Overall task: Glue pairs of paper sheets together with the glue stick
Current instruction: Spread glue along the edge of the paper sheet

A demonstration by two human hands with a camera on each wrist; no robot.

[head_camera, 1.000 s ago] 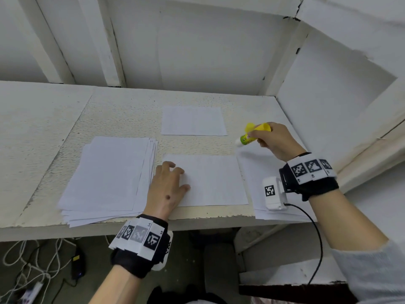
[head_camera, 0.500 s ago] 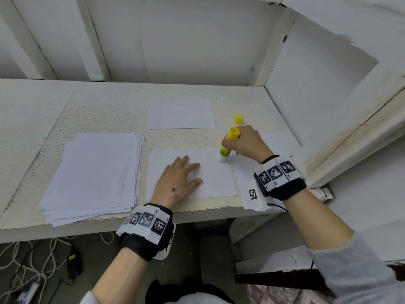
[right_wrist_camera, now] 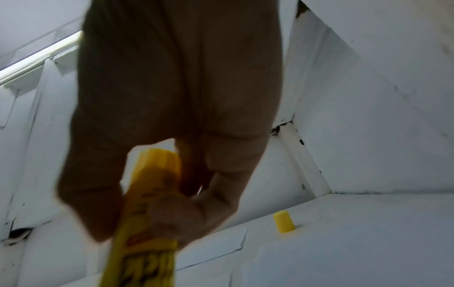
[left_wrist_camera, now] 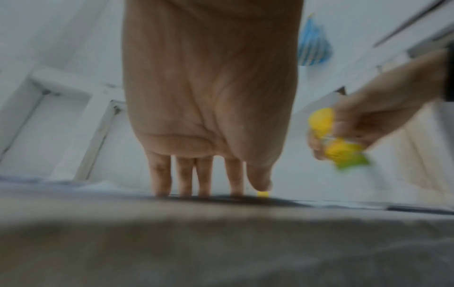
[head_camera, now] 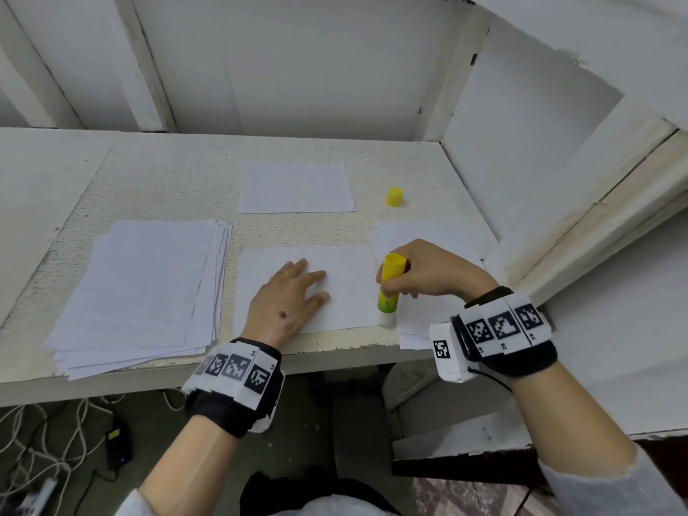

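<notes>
A white paper sheet (head_camera: 346, 288) lies at the table's front edge. My left hand (head_camera: 294, 292) lies flat on it with straight fingers (left_wrist_camera: 184, 178), pressing it down. My right hand (head_camera: 428, 273) grips a yellow and green glue stick (head_camera: 389, 288) upright, its white tip down at the sheet's near right corner. The glue stick (right_wrist_camera: 145, 213) fills the right wrist view, and it shows blurred (left_wrist_camera: 336, 145) in the left wrist view. Its yellow cap (head_camera: 394, 197) stands alone farther back.
A thick stack of white sheets (head_camera: 149, 288) lies to the left. One single sheet (head_camera: 296, 188) lies at the back middle. More sheets (head_camera: 428, 322) lie under my right hand. White walls close the back and right. Cables lie on the floor (head_camera: 44, 441) below.
My right hand has brought the glue stick from the sheet's far right corner toward me, down to its near right corner. My left hand stays flat on the sheet.
</notes>
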